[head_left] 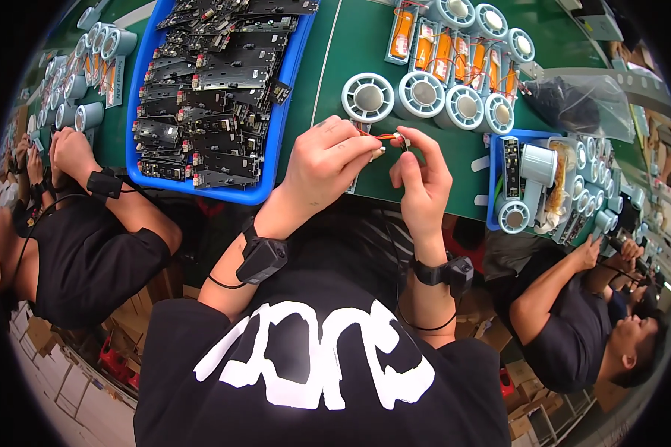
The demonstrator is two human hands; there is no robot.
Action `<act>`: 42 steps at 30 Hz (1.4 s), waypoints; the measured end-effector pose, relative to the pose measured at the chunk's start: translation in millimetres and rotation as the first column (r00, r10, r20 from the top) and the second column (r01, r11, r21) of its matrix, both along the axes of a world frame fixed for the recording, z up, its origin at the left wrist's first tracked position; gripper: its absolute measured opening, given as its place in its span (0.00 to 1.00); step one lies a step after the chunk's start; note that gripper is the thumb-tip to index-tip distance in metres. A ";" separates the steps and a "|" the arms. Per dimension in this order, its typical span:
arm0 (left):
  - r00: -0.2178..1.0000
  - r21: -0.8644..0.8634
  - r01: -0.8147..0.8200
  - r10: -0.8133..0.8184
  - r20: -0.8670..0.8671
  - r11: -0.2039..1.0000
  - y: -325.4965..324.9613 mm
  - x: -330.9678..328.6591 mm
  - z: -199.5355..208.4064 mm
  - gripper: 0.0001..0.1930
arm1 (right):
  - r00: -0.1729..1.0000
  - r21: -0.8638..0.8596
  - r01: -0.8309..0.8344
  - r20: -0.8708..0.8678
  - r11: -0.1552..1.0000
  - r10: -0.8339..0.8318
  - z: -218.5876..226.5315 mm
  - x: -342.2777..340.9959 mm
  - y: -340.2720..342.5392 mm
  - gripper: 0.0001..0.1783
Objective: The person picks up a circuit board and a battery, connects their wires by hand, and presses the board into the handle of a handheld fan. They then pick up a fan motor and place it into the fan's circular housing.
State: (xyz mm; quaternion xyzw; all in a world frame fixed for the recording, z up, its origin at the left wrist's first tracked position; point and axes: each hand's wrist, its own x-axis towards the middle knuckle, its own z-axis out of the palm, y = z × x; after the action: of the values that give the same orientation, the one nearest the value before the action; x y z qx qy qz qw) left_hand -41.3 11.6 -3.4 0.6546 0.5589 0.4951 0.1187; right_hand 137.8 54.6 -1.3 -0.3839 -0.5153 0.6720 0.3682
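Observation:
My left hand (328, 158) is closed, its fingers pinching thin red and orange wires (384, 136) above the table's near edge. My right hand (425, 175) faces it, thumb and index finger closed on the other end of the wires. A small dark and white piece shows at those fingertips, too small to name. Just beyond both hands lies a light blue handheld fan (367, 97) with a round slotted head. Part of its body seems to be under my left hand, mostly hidden by the fingers.
To the left, a blue tray (274, 160) holds many black circuit boards. Several opened fans with orange batteries (402, 33) lie at the far right. Nearer right stand a blue bin (493, 182) of fan parts and a clear plastic bag (600, 104). Co-workers sit on both sides.

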 end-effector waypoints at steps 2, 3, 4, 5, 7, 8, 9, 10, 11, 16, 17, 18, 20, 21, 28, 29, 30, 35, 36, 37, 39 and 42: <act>1.000 -0.004 0.001 -0.001 0.006 1.000 -0.4 0.8 0.1 0.09 | 0.991 0.197 0.004 0.131 0.980 -0.030 -1.1 0.4 -3.0 0.19; 1.000 -0.002 -0.007 0.007 0.006 1.000 -0.6 1.5 0.5 0.09 | 0.980 0.293 -0.004 0.193 0.956 -0.055 -2.1 0.3 -4.3 0.18; 1.000 0.001 -0.016 0.016 0.007 1.000 -0.8 2.3 0.9 0.09 | 0.979 0.292 -0.007 0.195 0.956 -0.053 -4.2 0.4 -5.8 0.18; 1.000 0.000 -0.023 0.023 0.008 1.000 -0.7 3.5 0.1 0.08 | 0.981 0.289 0.003 0.185 0.957 -0.059 -7.7 1.0 -7.5 0.18; 1.000 -0.011 -0.026 0.026 0.005 1.000 -0.7 5.1 -1.5 0.08 | 0.984 0.283 0.023 0.165 0.959 -0.072 -11.6 0.5 -10.3 0.18; 1.000 -0.018 -0.028 0.028 -0.003 0.999 -0.7 5.8 -2.3 0.07 | 0.983 0.280 0.022 0.167 0.960 -0.071 -13.2 0.6 -12.2 0.18; 1.000 -0.026 -0.030 0.030 -0.010 0.999 -0.7 6.5 -3.2 0.07 | 0.987 0.266 0.040 0.142 0.963 -0.080 -13.1 -0.2 -14.6 0.18; 0.999 -0.026 -0.032 0.032 -0.009 0.999 -0.7 6.6 -3.6 0.07 | 0.989 0.255 0.056 0.117 0.965 -0.088 -11.8 -1.6 -17.1 0.18; 0.999 -0.015 -0.030 0.030 -0.015 0.999 -0.3 6.5 -4.3 0.06 | 0.991 0.243 0.072 0.091 0.967 -0.096 -11.2 -2.6 -18.7 0.18; 0.998 0.002 -0.027 0.027 -0.060 1.000 0.0 7.4 -2.3 0.06 | 0.989 0.305 0.095 0.084 0.948 -0.126 -15.6 -3.9 -21.5 0.19; 0.997 0.000 -0.025 0.025 -0.076 1.000 0.2 7.5 -1.0 0.06 | 0.987 0.300 0.096 0.095 0.949 -0.130 -15.4 -3.6 -21.4 0.19; 0.997 -0.001 -0.027 0.026 -0.075 1.000 0.5 7.8 0.2 0.06 | 0.985 0.295 0.097 0.106 0.950 -0.134 -14.9 -3.2 -21.2 0.19; 0.995 -0.005 -0.022 0.021 -0.095 1.000 1.3 8.1 2.9 0.06 | 0.984 0.290 0.097 0.118 0.952 -0.136 -14.1 -2.6 -19.9 0.19; 0.994 -0.007 -0.020 0.019 -0.105 1.000 1.5 8.0 4.0 0.07 | 0.981 0.324 0.087 0.136 0.942 -0.137 -14.0 -2.4 -18.1 0.19; 0.992 -0.061 0.000 -0.008 -0.123 0.998 4.2 7.3 9.5 0.06 | 0.963 0.441 0.037 0.224 0.897 -0.149 -7.1 -1.6 -11.1 0.19; 0.994 -0.071 0.004 -0.012 -0.113 0.997 4.4 7.6 10.1 0.06 | 0.961 0.411 0.026 0.240 0.911 -0.136 -3.3 -1.0 -10.5 0.19; 0.993 -0.070 0.004 -0.012 -0.113 0.998 4.2 7.2 9.9 0.06 | 0.959 0.380 0.016 0.255 0.925 -0.121 0.2 -0.7 -9.2 0.19; 0.997 -0.020 -0.034 0.032 -0.066 0.999 1.3 7.3 3.5 0.06 | 0.957 0.362 -0.049 0.283 0.931 -0.060 6.3 1.6 -3.5 0.19; 0.998 0.001 -0.046 0.046 -0.049 0.999 0.8 8.2 2.3 0.07 | 0.957 0.365 -0.047 0.282 0.930 -0.062 8.2 1.8 -2.1 0.19; 0.998 0.021 -0.060 0.060 -0.032 0.998 0.5 8.7 1.6 0.07 | 0.950 0.366 -0.066 0.308 0.928 -0.054 10.6 1.6 -0.5 0.19; 0.997 0.022 -0.070 0.070 -0.031 0.997 -1.3 9.4 2.2 0.08 | 0.933 0.367 -0.102 0.357 0.925 -0.038 14.2 0.8 2.1 0.19; 0.995 0.025 -0.092 0.092 -0.029 0.995 -2.6 9.4 6.2 0.09 | 0.939 0.356 -0.096 0.342 0.929 -0.034 13.3 -1.7 1.6 0.18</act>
State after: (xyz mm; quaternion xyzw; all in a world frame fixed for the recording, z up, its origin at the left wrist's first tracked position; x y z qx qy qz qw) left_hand -31.9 9.1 2.8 0.6368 0.5843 0.4967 0.0796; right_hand 136.1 56.2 12.0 -0.4105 -0.6940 0.4925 0.3275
